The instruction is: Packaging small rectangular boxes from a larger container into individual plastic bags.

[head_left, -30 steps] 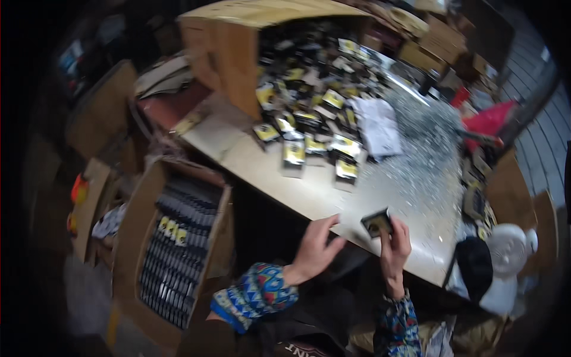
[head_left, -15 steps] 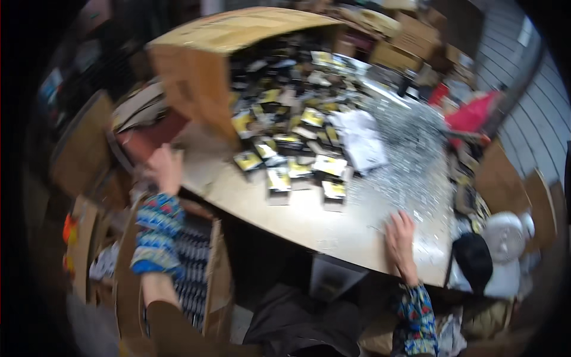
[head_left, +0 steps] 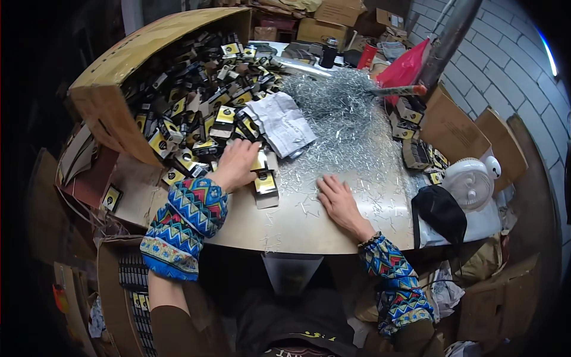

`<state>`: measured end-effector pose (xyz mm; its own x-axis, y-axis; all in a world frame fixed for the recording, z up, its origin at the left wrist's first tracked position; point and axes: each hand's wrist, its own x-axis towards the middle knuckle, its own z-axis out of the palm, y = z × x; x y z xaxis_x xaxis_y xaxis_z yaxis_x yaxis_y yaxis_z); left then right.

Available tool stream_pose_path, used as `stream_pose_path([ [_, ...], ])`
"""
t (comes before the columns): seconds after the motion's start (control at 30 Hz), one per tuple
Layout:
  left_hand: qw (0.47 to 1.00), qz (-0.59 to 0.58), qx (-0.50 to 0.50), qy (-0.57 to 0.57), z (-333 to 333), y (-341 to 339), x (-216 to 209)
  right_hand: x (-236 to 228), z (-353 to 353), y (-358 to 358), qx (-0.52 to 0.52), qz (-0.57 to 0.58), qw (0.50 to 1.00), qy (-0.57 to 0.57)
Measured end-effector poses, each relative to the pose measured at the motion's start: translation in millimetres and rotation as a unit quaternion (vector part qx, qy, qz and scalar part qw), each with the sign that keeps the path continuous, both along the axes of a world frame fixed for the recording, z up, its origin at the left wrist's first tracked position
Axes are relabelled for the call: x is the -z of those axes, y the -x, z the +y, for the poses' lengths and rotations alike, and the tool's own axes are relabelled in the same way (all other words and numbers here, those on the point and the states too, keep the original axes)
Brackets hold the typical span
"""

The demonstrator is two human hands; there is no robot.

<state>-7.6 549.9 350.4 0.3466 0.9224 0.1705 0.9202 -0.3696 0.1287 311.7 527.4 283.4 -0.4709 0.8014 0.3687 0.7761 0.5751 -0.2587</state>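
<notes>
My left hand (head_left: 237, 166) reaches over small black-and-yellow boxes at the front of a large pile (head_left: 199, 116). Its thumb and fingers are apart beside one box; contact is hard to judge. Just right of that hand, a small box (head_left: 266, 183) with an opened cardboard end lies on the table (head_left: 309, 229). My right hand (head_left: 340, 205) rests on the tabletop, fingers stretched out and nothing in them. Beyond it spreads a heap of thin, shiny silver pieces (head_left: 339, 107). A crumpled white paper (head_left: 282, 124) lies between pile and heap. Patterned blue sleeve covers are on both forearms.
A big cardboard carton (head_left: 113, 119) lies on its side behind the pile. At the right are a white fan (head_left: 470, 183), a black cloth item (head_left: 440, 211) and stacked boxes (head_left: 416, 153). An open carton (head_left: 113, 262) of packed boxes stands below left.
My left hand has moved from the table's left edge, by the open carton, to the small boxes. My right hand stays on the tabletop. The view has turned toward the right.
</notes>
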Motion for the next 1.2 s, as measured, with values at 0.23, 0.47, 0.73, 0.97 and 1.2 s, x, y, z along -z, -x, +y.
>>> stream_pose_path([
  [0.23,0.99,0.071,-0.11,-0.055,-26,-22,-47,-2,12,32,-0.169,-0.075,0.982,0.04],
  [0.47,0.95,-0.212,-0.123,0.191,-63,-50,13,3,-11,32,-0.133,0.022,0.975,0.179],
  [0.73,0.772,-0.58,-0.127,0.227,-105,-49,21,4,-11,40,-0.171,0.014,0.982,0.078],
  [0.97,0.431,-0.8,-0.286,0.304,-272,-26,87,-3,-12,34,-0.173,0.096,0.972,0.128],
  [1.2,0.525,-0.656,-0.354,0.411,-309,-109,160,11,-95,84,-0.108,0.026,0.993,0.024],
])
